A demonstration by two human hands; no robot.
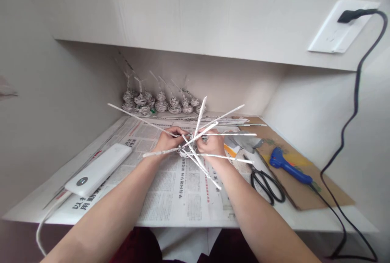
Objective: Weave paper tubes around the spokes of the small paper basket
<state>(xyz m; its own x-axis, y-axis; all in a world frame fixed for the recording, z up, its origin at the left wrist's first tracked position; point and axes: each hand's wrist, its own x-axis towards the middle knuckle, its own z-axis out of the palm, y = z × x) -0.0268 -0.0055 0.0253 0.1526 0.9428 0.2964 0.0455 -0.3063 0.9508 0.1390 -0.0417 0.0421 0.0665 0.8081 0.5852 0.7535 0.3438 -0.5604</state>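
Note:
Between my two hands is a small woven piece of rolled newspaper [186, 152], with several long paper sticks fanning out from it in all directions. My left hand [169, 140] grips its left side, thumb and fingers pinched by the sticks. On the right side my right hand [212, 143] is closed around the piece, its fingertips partly hidden behind the crossing sticks. Both hands are above the newspaper sheet [164, 198] spread over the table. The weave's centre is partly covered by fingers and sticks.
Several gourd-shaped woven paper pieces [174, 104] stand along the back wall. Loose paper sticks [210, 121] lie before them. Black scissors [266, 184] and a blue glue gun [291, 167] on cardboard [323, 194] are at right, near a hanging black cable [356, 92]. A white power bank [99, 169] lies left.

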